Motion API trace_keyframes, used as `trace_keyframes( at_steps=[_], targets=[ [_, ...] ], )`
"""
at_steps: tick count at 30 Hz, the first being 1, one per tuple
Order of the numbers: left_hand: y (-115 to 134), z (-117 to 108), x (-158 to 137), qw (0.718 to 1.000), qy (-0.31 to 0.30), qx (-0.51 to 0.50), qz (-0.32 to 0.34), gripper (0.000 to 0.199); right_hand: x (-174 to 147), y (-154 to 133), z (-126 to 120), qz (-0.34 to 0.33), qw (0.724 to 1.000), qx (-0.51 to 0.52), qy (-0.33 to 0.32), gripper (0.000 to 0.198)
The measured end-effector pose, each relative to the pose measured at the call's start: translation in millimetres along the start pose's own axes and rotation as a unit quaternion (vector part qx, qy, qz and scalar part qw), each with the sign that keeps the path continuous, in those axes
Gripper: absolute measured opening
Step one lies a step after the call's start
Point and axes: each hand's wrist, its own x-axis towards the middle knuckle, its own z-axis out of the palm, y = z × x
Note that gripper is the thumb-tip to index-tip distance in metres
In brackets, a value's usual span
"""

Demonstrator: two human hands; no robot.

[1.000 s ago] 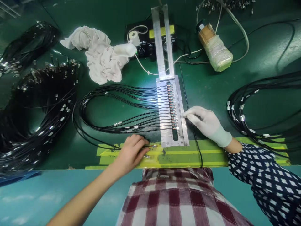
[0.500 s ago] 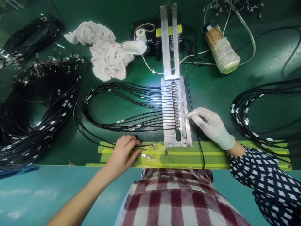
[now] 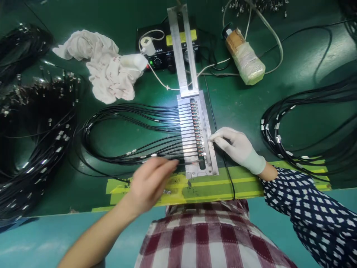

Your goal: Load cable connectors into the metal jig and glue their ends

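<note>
My bare left hand (image 3: pixel 152 182), a little blurred, pinches a black cable (image 3: pixel 184 163); its thin end points right, over the lower part of the metal fixture (image 3: pixel 189 149). Several black cables (image 3: pixel 134 152) lie side by side across that fixture, their metal-tipped ends in a row along its dark slot (image 3: pixel 201 163). One more cable connector (image 3: pixel 166 191) lies on the yellow tape below my left hand. My gloved right hand (image 3: pixel 237 147) rests at the fixture's right edge, thumb and forefinger pressed together; whatever may be between them is too small to make out.
Bundles of black cables lie left (image 3: pixel 36 160) and right (image 3: pixel 279 137). Behind the fixture stand a black control box (image 3: pixel 158 61), a slotted metal bar (image 3: pixel 178 52), a white cloth (image 3: pixel 103 70) and a plastic-wrapped bottle-like object (image 3: pixel 248 63). Yellow tape (image 3: pixel 223 182) runs along the table edge.
My left hand has picked up a cable from the taped edge and brought its end up to the fixture's lower part. My right hand stays by the fixture's edge. The view has shifted.
</note>
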Motion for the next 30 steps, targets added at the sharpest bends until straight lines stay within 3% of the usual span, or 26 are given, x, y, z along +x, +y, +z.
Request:
trace_keyframes(
  at_steps=[2,7,21,25,30],
  targets=[
    [2,22,2,0.993,-0.088,-0.067,0.035,0.036,0,0,0,0.001,1.0,0.005,0.0,0.019],
    [-9,41,-2,0.987,-0.14,-0.075,0.033,0.044,1,3,0,-0.004,1.0,0.014,-0.004,0.019],
    [-18,54,-3,0.986,-0.128,0.005,0.109,0.044,3,1,-1,-0.006,1.0,0.021,-0.004,0.018],
    [-15,51,-8,0.987,-0.125,0.007,0.096,0.042,3,2,-1,-0.002,1.0,0.017,-0.001,0.017],
    [-4,49,-18,0.986,-0.104,0.11,0.073,0.041,4,3,0,0.0,1.0,0.013,-0.003,0.017]
  ],
)
